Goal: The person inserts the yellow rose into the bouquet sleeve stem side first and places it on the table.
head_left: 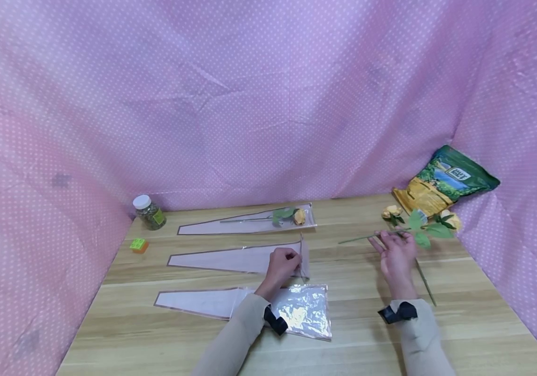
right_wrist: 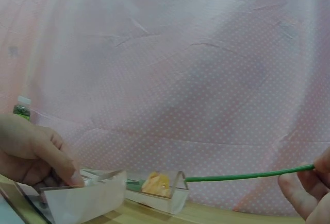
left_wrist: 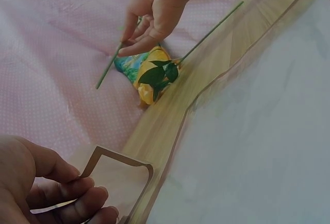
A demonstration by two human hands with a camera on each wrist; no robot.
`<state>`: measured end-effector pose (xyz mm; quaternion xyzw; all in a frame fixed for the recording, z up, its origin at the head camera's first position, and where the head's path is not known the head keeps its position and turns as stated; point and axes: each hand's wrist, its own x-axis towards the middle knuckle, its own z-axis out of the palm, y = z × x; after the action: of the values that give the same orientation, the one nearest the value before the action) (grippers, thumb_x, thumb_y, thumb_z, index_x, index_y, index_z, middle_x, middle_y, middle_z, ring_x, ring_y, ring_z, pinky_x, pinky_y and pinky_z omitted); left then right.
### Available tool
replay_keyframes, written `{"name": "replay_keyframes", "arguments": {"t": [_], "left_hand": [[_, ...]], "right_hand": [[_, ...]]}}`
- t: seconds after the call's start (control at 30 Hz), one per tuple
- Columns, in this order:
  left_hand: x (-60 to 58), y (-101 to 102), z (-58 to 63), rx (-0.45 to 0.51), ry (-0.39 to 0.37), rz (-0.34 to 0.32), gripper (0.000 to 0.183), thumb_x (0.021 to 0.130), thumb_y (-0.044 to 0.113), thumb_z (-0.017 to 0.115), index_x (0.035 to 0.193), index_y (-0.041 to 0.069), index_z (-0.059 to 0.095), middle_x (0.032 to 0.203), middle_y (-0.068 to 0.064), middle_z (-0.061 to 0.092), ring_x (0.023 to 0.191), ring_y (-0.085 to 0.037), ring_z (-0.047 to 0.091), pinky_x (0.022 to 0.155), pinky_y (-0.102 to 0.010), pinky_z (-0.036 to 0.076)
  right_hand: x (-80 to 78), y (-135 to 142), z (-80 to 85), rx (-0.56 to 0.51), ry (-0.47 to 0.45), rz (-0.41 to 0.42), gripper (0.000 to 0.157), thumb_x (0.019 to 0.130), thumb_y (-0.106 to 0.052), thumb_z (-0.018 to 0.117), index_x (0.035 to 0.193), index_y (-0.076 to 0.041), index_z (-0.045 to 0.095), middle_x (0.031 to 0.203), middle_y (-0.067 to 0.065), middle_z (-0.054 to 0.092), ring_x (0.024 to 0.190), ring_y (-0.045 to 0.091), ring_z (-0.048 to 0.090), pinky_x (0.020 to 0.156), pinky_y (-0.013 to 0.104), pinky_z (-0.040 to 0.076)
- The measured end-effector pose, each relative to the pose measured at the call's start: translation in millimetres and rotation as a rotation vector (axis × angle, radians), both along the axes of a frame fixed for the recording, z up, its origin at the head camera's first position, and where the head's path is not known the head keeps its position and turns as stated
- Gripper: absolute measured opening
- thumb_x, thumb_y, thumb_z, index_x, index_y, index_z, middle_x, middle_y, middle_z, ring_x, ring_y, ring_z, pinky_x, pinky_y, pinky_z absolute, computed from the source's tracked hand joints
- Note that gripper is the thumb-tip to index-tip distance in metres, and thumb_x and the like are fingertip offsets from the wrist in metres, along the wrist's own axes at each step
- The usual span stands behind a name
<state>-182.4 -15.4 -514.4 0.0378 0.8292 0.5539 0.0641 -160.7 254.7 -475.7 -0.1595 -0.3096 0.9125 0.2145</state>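
Note:
My left hand point(head_left: 281, 265) pinches the open-end edge of the middle clear flower sleeve point(head_left: 221, 259), which has a brown border. In the left wrist view that edge point(left_wrist: 124, 159) is lifted between thumb and fingers. My right hand point(head_left: 397, 256), palm turned up, holds an artificial rose by its green stem point(right_wrist: 247, 175). Its pale yellow bloom point(head_left: 452, 221) points right, and the stem's free end points left toward the sleeve. A second yellow rose point(head_left: 392, 211) lies on the table beneath, its stem passing behind the right hand.
At the back, another sleeve point(head_left: 202, 228) contains a yellow rose point(head_left: 299, 216). A shiny flat sleeve point(head_left: 303, 313) lies in front, under my left forearm. A green and gold bag point(head_left: 447, 180) stands back right. A lidded jar point(head_left: 150, 213) and toy blocks point(head_left: 139, 245) are at left.

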Motion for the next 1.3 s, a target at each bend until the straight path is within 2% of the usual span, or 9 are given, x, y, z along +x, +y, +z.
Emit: {"name": "replay_keyframes", "arguments": {"t": [0.17,0.43,0.77,1.0,1.3], "left_hand": [[-0.1,1,0.9,0.012,0.023,-0.008,0.016,0.087,0.01,0.066,0.077,0.001,0.074,0.064,-0.001,0.064,0.059,-0.007,0.052,0.056,-0.021,0.043],[-1.4,1,2.1,0.02,0.003,-0.001,0.017,0.088,0.011,0.066,0.076,0.002,0.074,0.064,-0.001,0.064,0.059,-0.008,0.052,0.055,-0.021,0.043],[-1.7,3,4.8,0.033,-0.011,-0.007,0.016,0.088,0.011,0.066,0.077,0.002,0.074,0.064,0.0,0.063,0.06,-0.009,0.053,0.056,-0.021,0.043],[-2.8,5,3.3,0.037,-0.013,-0.013,0.016,0.087,0.01,0.065,0.077,0.002,0.073,0.064,0.003,0.06,0.06,-0.008,0.053,0.056,-0.021,0.044],[-2.9,6,2.7,0.037,0.004,-0.017,0.016,0.088,0.01,0.066,0.077,0.001,0.073,0.065,0.001,0.061,0.059,-0.008,0.053,0.055,-0.021,0.043]], "right_hand": [[-0.2,-11,0.9,0.052,0.019,-0.061,0.033,0.089,0.017,0.057,0.108,-0.007,0.043,0.077,0.008,0.06,0.072,0.021,0.071,0.067,0.038,0.062],[-0.8,-26,4.6,0.092,0.042,-0.101,0.035,0.089,0.016,0.057,0.11,-0.008,0.042,0.078,0.007,0.063,0.072,0.019,0.071,0.066,0.036,0.062],[0.2,-50,5.2,0.165,0.066,-0.071,0.034,0.089,0.017,0.058,0.108,-0.007,0.044,0.078,0.006,0.064,0.074,0.02,0.07,0.065,0.036,0.062],[1.9,-66,5.0,0.201,0.044,-0.035,0.034,0.088,0.015,0.061,0.107,-0.008,0.045,0.08,0.005,0.063,0.075,0.018,0.071,0.068,0.036,0.062],[-0.6,-84,-0.6,0.268,0.057,0.0,0.035,0.088,0.018,0.058,0.107,-0.009,0.046,0.083,0.003,0.063,0.077,0.016,0.071,0.07,0.033,0.062]]}}
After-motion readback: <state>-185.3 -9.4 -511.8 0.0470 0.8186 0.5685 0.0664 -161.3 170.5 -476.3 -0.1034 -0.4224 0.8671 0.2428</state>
